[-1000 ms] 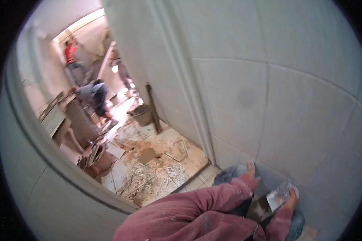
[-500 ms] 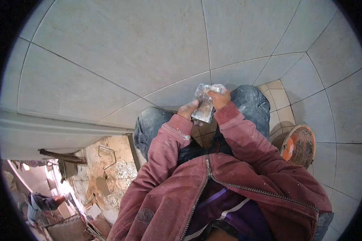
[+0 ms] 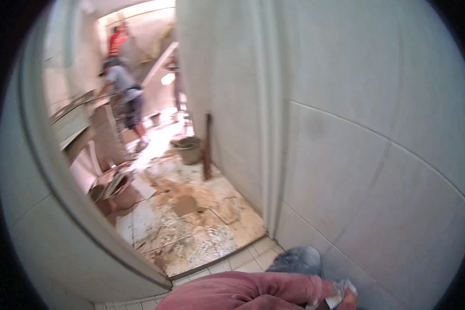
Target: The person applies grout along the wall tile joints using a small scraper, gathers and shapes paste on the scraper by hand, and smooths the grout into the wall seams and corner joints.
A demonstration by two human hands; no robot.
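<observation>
At the lower right edge, my left sleeve [image 3: 253, 289] reaches across to the right, past my dusty jeans knee [image 3: 297, 258]. Beyond its cuff, fingers [image 3: 350, 297] curl around a flat metal plate [image 3: 336, 299] smeared with white. My left hand is closed on this plate, though the lower edge cuts off much of it. Whether some of those fingers belong to my right hand is not clear; my right arm is out of the picture. The tiled wall [image 3: 377, 206] rises close beside the hands.
A doorway with a pale frame [image 3: 82, 217] opens on the left. Beyond it are a dirty tiled floor [image 3: 186, 227] with debris, a bucket [image 3: 188, 150], an upright wooden piece [image 3: 207, 150] and a bent metal rod [image 3: 230, 209]. Farther back, a person in grey [image 3: 123, 85] bends over and another wears red [image 3: 117, 41].
My view has swung left from the hands in my lap to the doorway. The hands and plate now sit at the lower right edge; the orange bucket has left view.
</observation>
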